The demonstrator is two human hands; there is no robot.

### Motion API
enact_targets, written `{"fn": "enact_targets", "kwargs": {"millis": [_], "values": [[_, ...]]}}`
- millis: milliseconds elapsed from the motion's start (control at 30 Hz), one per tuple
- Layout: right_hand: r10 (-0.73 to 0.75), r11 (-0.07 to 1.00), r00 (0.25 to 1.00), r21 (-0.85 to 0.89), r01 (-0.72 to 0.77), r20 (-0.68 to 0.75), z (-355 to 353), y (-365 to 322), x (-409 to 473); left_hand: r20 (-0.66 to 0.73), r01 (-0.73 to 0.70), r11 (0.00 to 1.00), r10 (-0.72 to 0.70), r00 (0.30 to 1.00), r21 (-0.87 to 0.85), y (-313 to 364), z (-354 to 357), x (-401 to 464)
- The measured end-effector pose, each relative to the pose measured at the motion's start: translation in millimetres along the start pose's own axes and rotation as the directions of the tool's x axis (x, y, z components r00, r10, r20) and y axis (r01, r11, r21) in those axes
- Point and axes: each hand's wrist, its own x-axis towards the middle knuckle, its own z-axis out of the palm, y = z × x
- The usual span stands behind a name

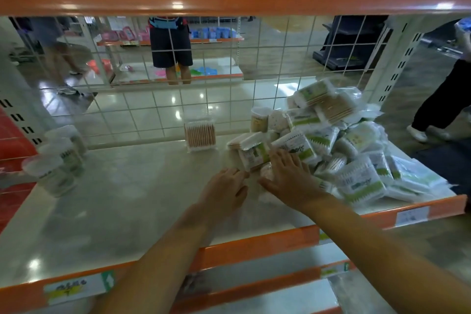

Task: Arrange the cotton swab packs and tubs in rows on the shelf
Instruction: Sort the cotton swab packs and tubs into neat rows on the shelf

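Where the pile (344,150) hides fingertips — right hand (288,176) flat, grip unclear | left hand (224,191) loosely curled, empty

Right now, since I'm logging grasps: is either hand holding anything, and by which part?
Nothing is clearly held. The right hand lies flat on a green-labelled pack at the pile's edge; the left hand rests beside it, fingers open.

Both forearms are bare up to the frame edge, with no sleeves showing. The left hand (225,190) and right hand (289,177) are bare too, ungloved, without rings or watch.
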Motion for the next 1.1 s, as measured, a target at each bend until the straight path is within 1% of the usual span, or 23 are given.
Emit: {"fn": "enact_targets", "kwargs": {"millis": [100, 233, 333, 467, 567, 667, 733, 900, 967, 1100], "values": [[0.024, 1.000, 0.998, 0.012, -0.023, -0.053, 6, 3, 0, -0.021, -0.014, 1.000, 0.014, 1.000, -0.004, 1, 3, -3], [0.031, 0.999, 0.998, 0.018, -0.030, -0.058, 9, 5, -1, -0.014, -0.003, 1.000, 0.003, 1.000, 0.001, 2, 2, -3], [0.038, 0.998, 0.996, 0.059, -0.033, -0.077, 9, 4, -3, 0.002, 0.021, 1.000, -0.021, 1.000, -0.004, 3, 2, -3], [0.013, 0.987, 0.991, 0.161, 0.008, -0.132, 11, 1, -9, -0.007, 0.032, 0.999, -0.032, 0.999, -0.028, 3, 3, -6], [-0.032, 0.971, 0.981, 0.228, 0.076, -0.191, 15, 2, -13, -0.001, 0.042, 0.998, -0.042, 0.999, -0.038, 3, 2, -8], [-0.065, 0.958, 0.972, 0.259, 0.124, -0.225, 12, 1, -18, -0.002, 0.034, 0.999, -0.034, 0.999, -0.019, 4, 0, -10], [-0.077, 0.952, 0.962, 0.265, 0.149, -0.263, 13, 1, -19, 0.011, 0.055, 0.998, -0.055, 0.998, -0.036, 4, -1, -11], [-0.117, 0.899, 0.920, 0.354, 0.258, -0.373, 19, 3, -21, -0.019, 0.105, 0.983, -0.109, 0.994, -0.152, -2, -5, -14], [-0.120, 0.880, 0.903, 0.377, 0.289, -0.412, 19, 0, -22, -0.067, 0.102, 0.968, -0.120, 0.991, -0.230, 1, -10, -15], [-0.146, 0.866, 0.816, 0.326, 0.378, -0.560, 22, -13, -21, -0.169, 0.053, 0.933, -0.120, 0.978, -0.357, 24, -29, -20]]}}
